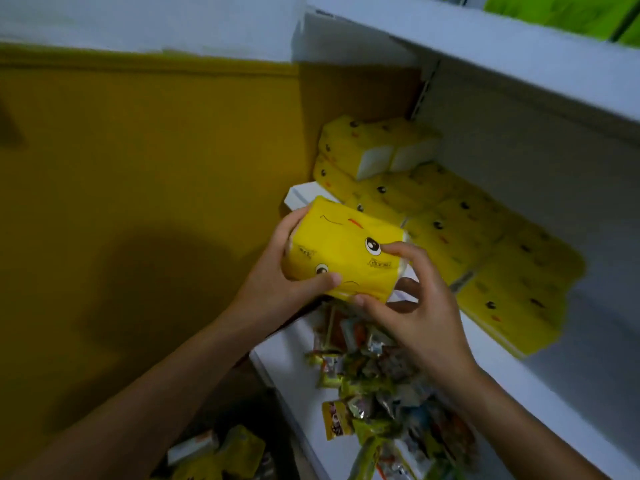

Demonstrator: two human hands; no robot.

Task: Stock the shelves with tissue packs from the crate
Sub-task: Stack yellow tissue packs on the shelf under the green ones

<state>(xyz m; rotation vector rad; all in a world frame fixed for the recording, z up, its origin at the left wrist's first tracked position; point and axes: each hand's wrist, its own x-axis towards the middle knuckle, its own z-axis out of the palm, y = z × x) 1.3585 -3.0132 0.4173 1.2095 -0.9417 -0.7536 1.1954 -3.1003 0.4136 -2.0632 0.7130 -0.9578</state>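
Note:
A yellow tissue pack with cartoon eyes is held in both hands just in front of the white shelf. My left hand grips its left end, thumb along the near edge. My right hand grips its right end, fingers curled over the top and thumb at the near edge. Behind it, several matching yellow packs lie in rows on the shelf, with two more stacked at the far left corner. More yellow packs show at the bottom, low to the left; the crate itself is not visible.
A lower white shelf carries a heap of small snack packets. The upper shelf board overhangs the tissue rows, with green packs above it. A mustard-yellow wall runs along the left.

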